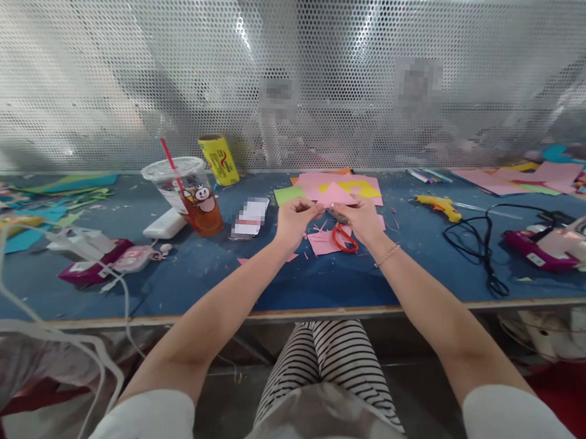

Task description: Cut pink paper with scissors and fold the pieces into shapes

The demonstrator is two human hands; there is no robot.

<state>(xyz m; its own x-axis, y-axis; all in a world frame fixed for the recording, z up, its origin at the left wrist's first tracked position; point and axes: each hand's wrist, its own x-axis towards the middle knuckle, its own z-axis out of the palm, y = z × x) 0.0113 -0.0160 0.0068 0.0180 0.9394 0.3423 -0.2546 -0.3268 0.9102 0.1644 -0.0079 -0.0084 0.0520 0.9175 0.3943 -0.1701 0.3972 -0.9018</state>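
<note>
A pink piece of paper [335,193] with a pointed top stands up between my two hands. Its lower left edge is pinched by the closed fingers of my left hand [297,221]. My right hand [363,221], with a thin bracelet at the wrist, pinches the lower right edge. Beneath my right hand lies a pair of scissors with red handles [345,238], the blades mostly hidden. A pink paper scrap [322,244] and thin cuttings lie around them. Behind my hands are stacked pink sheets [305,182], a yellow sheet [369,188] and a green sheet [288,194].
To the left stand a drink cup with a red straw [202,204], a yellow can [220,161], a phone [250,218] and a purple power strip [92,263]. On the right, a yellow glue gun [439,206] lies near a black cable [489,263]. A perforated metal screen [332,63] closes the back.
</note>
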